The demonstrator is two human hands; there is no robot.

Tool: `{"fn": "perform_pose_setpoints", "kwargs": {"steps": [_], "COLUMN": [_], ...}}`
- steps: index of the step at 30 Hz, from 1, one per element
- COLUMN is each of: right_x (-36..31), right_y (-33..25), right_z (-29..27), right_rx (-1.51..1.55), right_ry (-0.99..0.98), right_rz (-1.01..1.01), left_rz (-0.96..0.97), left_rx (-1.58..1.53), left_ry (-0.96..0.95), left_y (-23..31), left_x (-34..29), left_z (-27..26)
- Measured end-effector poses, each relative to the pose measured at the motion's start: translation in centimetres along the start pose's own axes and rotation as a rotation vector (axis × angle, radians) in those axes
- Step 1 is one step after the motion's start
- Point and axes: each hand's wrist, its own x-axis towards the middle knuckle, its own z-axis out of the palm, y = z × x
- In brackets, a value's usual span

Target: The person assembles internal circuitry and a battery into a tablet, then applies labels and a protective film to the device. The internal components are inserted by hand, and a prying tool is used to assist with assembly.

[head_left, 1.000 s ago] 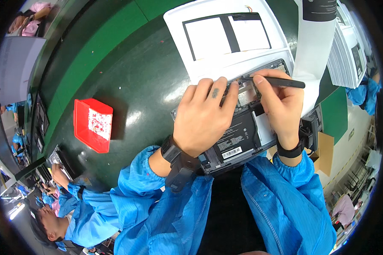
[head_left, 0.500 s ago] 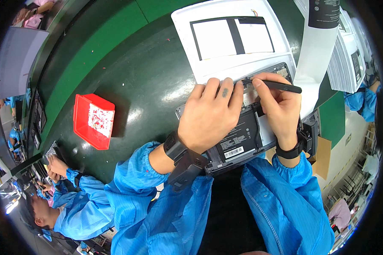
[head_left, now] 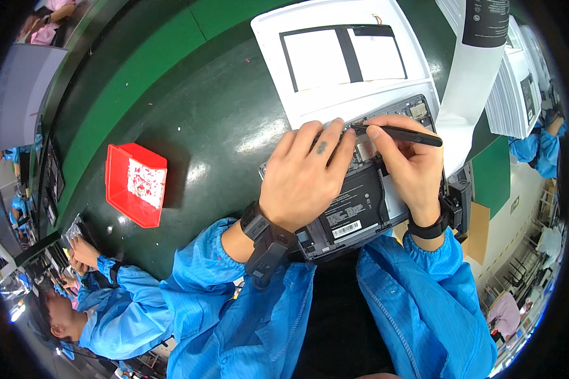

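In front of me lies an opened flat electronic device (head_left: 395, 110), tilted on the bench, with its circuit board and a black battery (head_left: 357, 205) exposed. My left hand (head_left: 303, 180) rests palm down over its left part, fingers stretched and slightly apart, the fingertips at the far edge of the board. The thumb is hidden. My right hand (head_left: 414, 170) pinches dark tweezers (head_left: 411, 135), held nearly level. Their tips point left to the board beside my left index finger. Whatever lies between the tips is too small to make out.
Beyond the device sits a white tray (head_left: 269, 47) holding a white panel with black bands. A red bin (head_left: 123, 196) with white, red-flecked lining stands left. A silvery white sheet (head_left: 464, 95) and stacked white trays (head_left: 515, 95) are right. A co-worker (head_left: 123, 309) works at lower left.
The tweezer tips and my right hand have shifted slightly left and down. My left hand has moved a little left, uncovering more of the board. The view has shifted slightly.
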Motion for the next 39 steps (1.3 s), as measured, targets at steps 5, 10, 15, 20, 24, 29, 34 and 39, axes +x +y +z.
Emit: {"fn": "perform_pose_setpoints", "kwargs": {"steps": [5,10,15,20,24,29,34,39], "right_x": [-0.2,-0.6,-0.4,0.1,0.0,-1.3,-2.5,-2.3], "right_y": [0.1,0.4,0.3,-0.2,-0.3,0.8,1.1,0.3], "right_z": [0.0,-0.3,-0.4,-0.2,-0.2,-0.9,-2.3,-2.5], "right_rx": [-0.067,0.110,0.011,0.189,0.276,0.429,0.494,0.527], "right_ry": [-0.011,0.078,0.052,0.109,0.104,0.062,0.086,0.108], "right_rz": [-0.044,0.028,0.002,-0.002,0.003,-0.048,-0.193,-0.225], "left_rz": [-0.007,-0.026,-0.052,-0.320,-0.970,-0.875,-0.946,-0.761], "left_rx": [0.005,-0.004,-0.037,-0.124,-0.914,-1.476,-1.429,-1.366], "left_ry": [-0.008,-0.022,-0.010,0.157,0.024,0.056,-0.183,0.126], "left_y": [0.4,0.8,0.8,-1.3,-0.6,1.5,1.4,1.8], "left_x": [-0.2,-0.7,-0.7,-3.2,-7.2,-10.9,-10.7,-8.9], "left_z": [0.0,-0.2,-0.8,-3.6,-5.2,-2.0,-2.4,-3.2]}}
